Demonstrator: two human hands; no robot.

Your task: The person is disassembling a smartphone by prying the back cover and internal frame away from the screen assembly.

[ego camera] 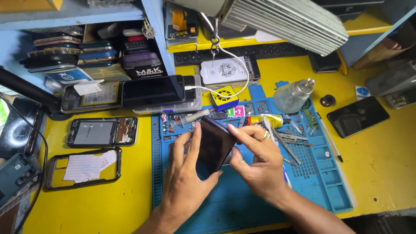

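Hands, left (pixel 184 177) and right (pixel 255 162), grip dark phone (pixel 214 145) over blue mat (pixel 242 199), yellow bench (pixel 381 164), probably cluttered workshop.

Black glossy phone (pixel 213 145); blue repair mat (pixel 320 173) w/ grid pattern; yellow surface (pixel 381 164). Yellow glue tube (pixel 265 120), red tip. Clear bottle (pixel 291 96), silver cap. Shelf (pixel 73 17) light blue. Small pad (pixel 224 98) yellow/blue, prob. w/ black vent holes.

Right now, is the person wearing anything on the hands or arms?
Both arms are bare, with no sleeves or gloves in view. The right hand wears a gold-coloured ring on one finger. The left hand shows no ring or watch.
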